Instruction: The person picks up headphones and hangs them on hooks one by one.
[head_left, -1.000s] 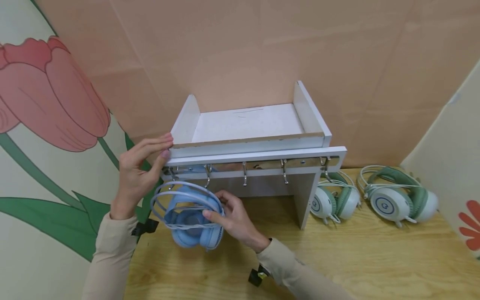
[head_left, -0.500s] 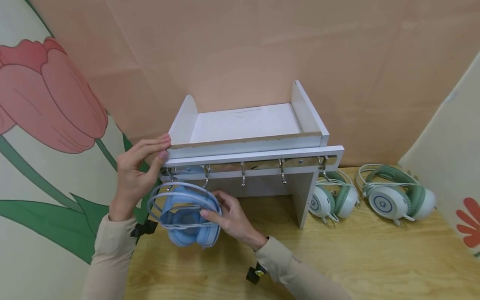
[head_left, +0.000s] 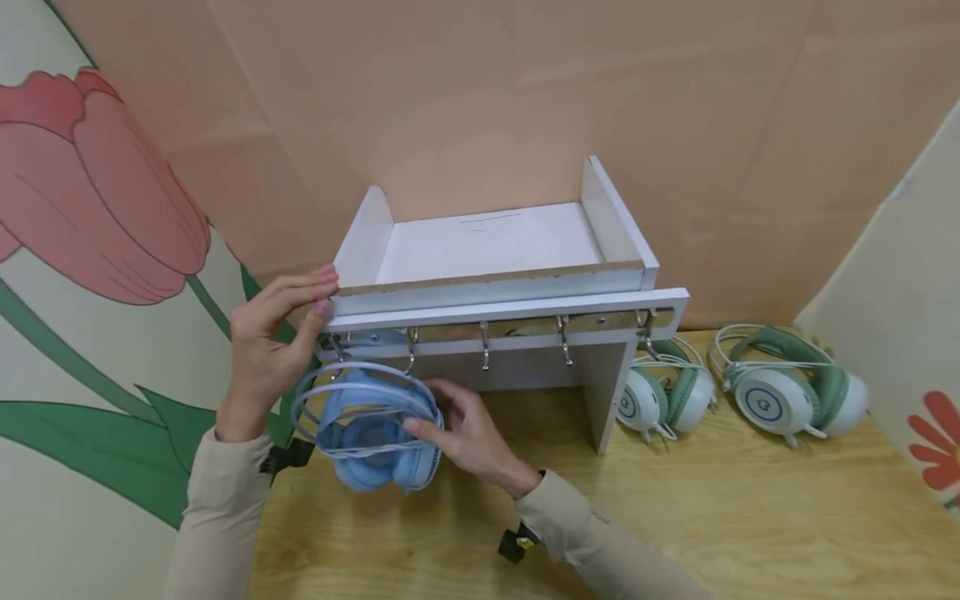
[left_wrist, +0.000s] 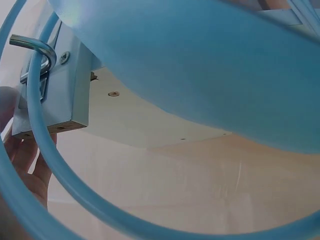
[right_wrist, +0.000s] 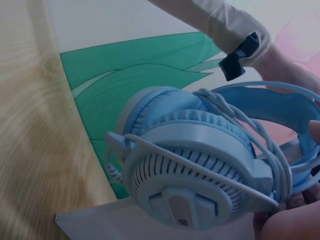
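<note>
Backdrop: a peach-coloured sheet (head_left: 480,100), rising beyond both hands.
Tabletop: pale wood (head_left: 360,550), below both hands.
Painted panel: a large pink tulip (head_left: 127,192) with green leaves, to the left of the left hand.
Shelf: a white shelf unit (head_left: 480,246), its left end at the left hand and the rest reaching past the right hand.
Blue headphones: the blue headphones (right_wrist: 185,170), between the hands, held off the table below the left hand, earcups hanging down and a cable wrapped round them.
Green-and-white headphones: one pair (head_left: 678,400) well to the right of the right hand, partly behind the shelf's leg; a second pair (head_left: 776,396) farther right.
Left hand: the left hand (head_left: 270,342), fingers extended, touches the shelf's left front corner, thumb set apart.
Right hand: the right hand (head_left: 472,429) grips the headphones' right side, thumb in front.
Hooks: five metal hooks along the front rail; a thin headphone band crosses the leftmost hook (left_wrist: 45,48), just beside the left hand. Whether it bears weight, I cannot tell.
</note>
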